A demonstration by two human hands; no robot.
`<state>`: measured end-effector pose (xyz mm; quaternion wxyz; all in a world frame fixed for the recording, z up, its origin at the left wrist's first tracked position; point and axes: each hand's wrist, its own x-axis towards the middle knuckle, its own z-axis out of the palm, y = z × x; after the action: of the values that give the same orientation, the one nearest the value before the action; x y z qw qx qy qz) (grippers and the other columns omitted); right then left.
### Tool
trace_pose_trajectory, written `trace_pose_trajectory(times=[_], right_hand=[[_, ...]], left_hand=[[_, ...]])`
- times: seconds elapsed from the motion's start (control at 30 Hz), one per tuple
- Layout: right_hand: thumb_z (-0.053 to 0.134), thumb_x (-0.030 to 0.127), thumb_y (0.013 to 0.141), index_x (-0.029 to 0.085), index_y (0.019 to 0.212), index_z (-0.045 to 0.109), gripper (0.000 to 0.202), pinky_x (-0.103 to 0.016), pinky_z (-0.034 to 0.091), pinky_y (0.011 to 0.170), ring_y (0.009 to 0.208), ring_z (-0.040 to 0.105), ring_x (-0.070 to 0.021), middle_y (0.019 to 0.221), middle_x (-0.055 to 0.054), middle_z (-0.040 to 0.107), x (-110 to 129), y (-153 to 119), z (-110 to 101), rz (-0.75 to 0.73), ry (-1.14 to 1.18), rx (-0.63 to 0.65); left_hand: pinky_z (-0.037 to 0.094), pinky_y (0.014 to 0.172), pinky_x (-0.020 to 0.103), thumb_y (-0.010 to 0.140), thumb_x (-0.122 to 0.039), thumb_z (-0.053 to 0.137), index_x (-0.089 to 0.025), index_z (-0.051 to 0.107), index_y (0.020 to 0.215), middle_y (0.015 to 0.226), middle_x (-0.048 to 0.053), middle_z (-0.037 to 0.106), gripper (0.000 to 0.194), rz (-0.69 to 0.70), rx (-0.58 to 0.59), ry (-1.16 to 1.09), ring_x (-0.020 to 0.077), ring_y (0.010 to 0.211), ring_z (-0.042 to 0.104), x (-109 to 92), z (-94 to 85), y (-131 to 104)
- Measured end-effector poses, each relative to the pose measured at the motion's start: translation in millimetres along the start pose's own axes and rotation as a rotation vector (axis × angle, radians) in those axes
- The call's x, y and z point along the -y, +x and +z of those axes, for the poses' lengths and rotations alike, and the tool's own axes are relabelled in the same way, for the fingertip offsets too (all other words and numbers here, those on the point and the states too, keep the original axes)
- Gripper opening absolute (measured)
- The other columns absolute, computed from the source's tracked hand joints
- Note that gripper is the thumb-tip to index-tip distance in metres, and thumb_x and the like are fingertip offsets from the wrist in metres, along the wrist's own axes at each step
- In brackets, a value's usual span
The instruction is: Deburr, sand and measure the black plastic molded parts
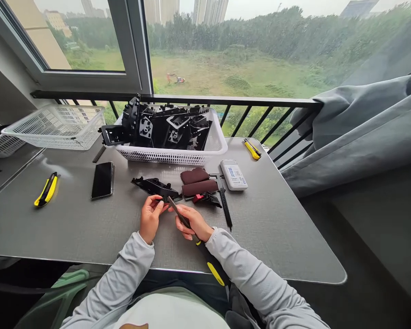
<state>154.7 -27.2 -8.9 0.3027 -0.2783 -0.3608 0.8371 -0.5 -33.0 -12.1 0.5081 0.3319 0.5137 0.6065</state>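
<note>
A black plastic part point(154, 186) lies on the grey table, its near right end at the fingers of my left hand point(150, 218), which pinch its near edge. My right hand point(192, 222) is closed around the metal shaft of a file point(205, 251) with a black and yellow handle. The file's tip touches or hovers just over the part's right end, between my two hands; actual contact is too small to tell. The handle points down past my right wrist, over the table's front edge.
Beyond my hands stands a white basket point(171, 155) full of black parts, beside a second white basket point(60, 132). Around lie a phone point(102, 180), yellow cutters point(46, 189) point(252, 149), brown pads point(200, 188), a caliper point(225, 203) and a white box point(234, 175).
</note>
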Motion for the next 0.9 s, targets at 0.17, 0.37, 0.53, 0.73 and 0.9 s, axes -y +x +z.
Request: trace_pose_trajectory(times=[0.17,0.37,0.53,0.73,0.9], right_hand=[[0.059,0.058,0.082,0.014,0.114,0.053,0.055,-0.017,0.031,0.026,0.024,0.022,-0.0032,0.047,0.009,0.058,-1.4,0.1,3.1,0.011,-0.028,-0.006],[0.058,0.061,0.082,0.015,0.110,0.054,0.054,-0.017,0.032,0.026,0.024,0.022,-0.0028,0.046,0.009,0.057,-1.6,-1.9,4.7,0.020,-0.060,-0.010],[0.059,0.061,0.081,0.016,0.109,0.054,0.053,-0.017,0.033,0.026,0.024,0.024,-0.0030,0.046,0.009,0.057,-3.5,-3.4,6.0,0.051,-0.069,0.006],[0.060,0.060,0.081,0.015,0.109,0.053,0.053,-0.017,0.033,0.026,0.024,0.024,-0.0032,0.046,0.009,0.057,-5.8,-1.4,7.1,0.005,-0.043,-0.034],[0.059,0.060,0.083,0.015,0.110,0.053,0.053,-0.017,0.033,0.026,0.024,0.024,-0.0034,0.046,0.009,0.057,-7.1,-1.8,8.1,0.032,-0.054,0.003]], left_hand=[[0.059,0.080,0.038,0.063,-0.041,0.078,-0.019,0.061,0.084,0.082,0.001,0.062,0.035,0.013,-0.007,0.017,0.0159,0.080,0.065,1.1,0.6,-0.4],[0.060,0.078,0.038,0.064,-0.041,0.077,-0.019,0.061,0.084,0.081,0.001,0.063,0.034,0.039,-0.028,0.041,0.0155,0.078,0.065,1.6,0.6,-0.8],[0.059,0.078,0.038,0.066,-0.043,0.075,-0.019,0.060,0.085,0.083,0.001,0.063,0.035,0.058,-0.079,0.038,0.0157,0.077,0.066,1.6,-0.9,0.7],[0.059,0.078,0.038,0.068,-0.041,0.074,-0.020,0.059,0.084,0.084,0.001,0.062,0.031,0.045,-0.033,0.055,0.0166,0.080,0.065,-0.7,-0.5,-1.8],[0.057,0.076,0.033,0.066,-0.038,0.075,-0.020,0.056,0.086,0.082,0.000,0.058,0.034,0.051,-0.060,0.085,0.0137,0.075,0.061,-0.9,0.2,-2.4]])
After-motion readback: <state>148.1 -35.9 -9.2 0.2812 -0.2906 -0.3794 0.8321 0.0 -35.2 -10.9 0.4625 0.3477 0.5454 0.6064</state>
